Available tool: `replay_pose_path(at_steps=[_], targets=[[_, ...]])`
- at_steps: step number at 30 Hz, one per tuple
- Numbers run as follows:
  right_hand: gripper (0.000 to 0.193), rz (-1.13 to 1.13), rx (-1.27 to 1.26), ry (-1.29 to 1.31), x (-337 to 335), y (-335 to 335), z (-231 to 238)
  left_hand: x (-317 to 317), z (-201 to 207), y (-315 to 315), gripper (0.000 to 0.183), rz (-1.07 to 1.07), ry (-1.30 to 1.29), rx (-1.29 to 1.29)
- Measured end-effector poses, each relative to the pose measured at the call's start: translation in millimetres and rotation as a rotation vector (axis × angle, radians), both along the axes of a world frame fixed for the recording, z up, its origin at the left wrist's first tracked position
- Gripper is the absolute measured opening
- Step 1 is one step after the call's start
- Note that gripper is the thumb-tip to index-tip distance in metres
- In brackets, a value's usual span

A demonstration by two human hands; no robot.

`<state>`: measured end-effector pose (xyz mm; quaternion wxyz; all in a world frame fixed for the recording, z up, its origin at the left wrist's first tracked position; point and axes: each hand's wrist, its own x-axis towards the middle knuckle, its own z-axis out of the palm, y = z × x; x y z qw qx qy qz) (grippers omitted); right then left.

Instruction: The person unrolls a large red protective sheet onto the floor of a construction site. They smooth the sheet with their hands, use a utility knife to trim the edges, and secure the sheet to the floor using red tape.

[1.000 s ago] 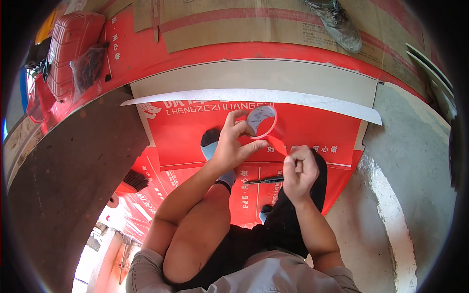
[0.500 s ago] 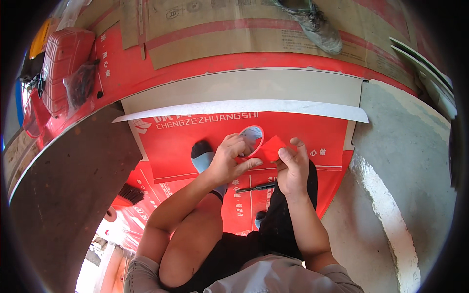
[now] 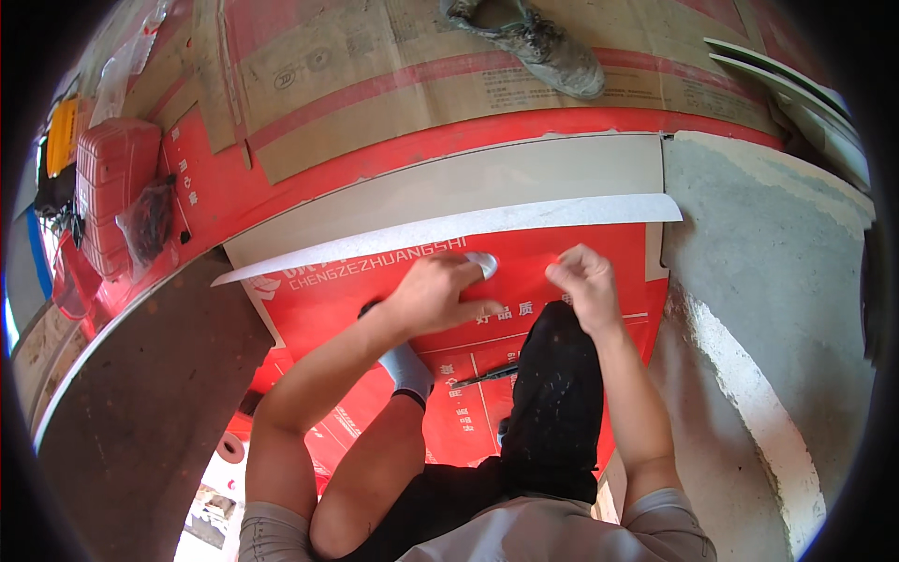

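Fingers of the left hand (image 3: 435, 292) are gripping a red tape roll (image 3: 483, 265) while the pinching right hand (image 3: 582, 278) is drawing its strip over the red floor sheet (image 3: 393, 290) below the white strip (image 3: 449, 228), risking wrinkling or self-sticking if tension slackens.

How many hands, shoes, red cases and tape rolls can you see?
Bare hands: 2, the left hand and the right hand
Dusty grey shoe: 1
Red ribbed plastic case: 1
Red tape roll under the left hand: 1
Total: 5
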<state>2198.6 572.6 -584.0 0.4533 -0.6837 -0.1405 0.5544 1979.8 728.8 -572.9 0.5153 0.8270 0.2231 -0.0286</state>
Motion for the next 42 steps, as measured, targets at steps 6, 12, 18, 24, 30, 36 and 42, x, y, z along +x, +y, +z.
replay_pose_path(at_steps=[6,12,18,24,30,36,42], targets=[[0.01,-0.3,0.241,-0.281,118,19,-58,-7,-33,75,0.046,0.122,0.281,0.265],[0.006,-0.265,0.151,-0.269,165,61,-96,37,-23,107,0.046,0.198,0.334,0.369],[0.012,-0.288,0.038,-0.382,175,89,-95,72,-30,110,0.05,0.172,0.441,0.41],[0.014,-0.309,0.008,-0.362,183,91,-98,88,-27,110,0.051,0.129,0.433,0.432],[0.016,-0.293,-0.053,-0.512,189,95,-105,103,-30,106,0.048,0.108,0.403,0.492],[0.014,-0.233,-0.155,-0.648,183,104,-96,106,-35,106,0.049,0.119,0.441,0.477],[0.013,-0.29,-0.174,-0.766,175,106,-95,113,-37,106,0.051,0.103,0.49,0.459]])
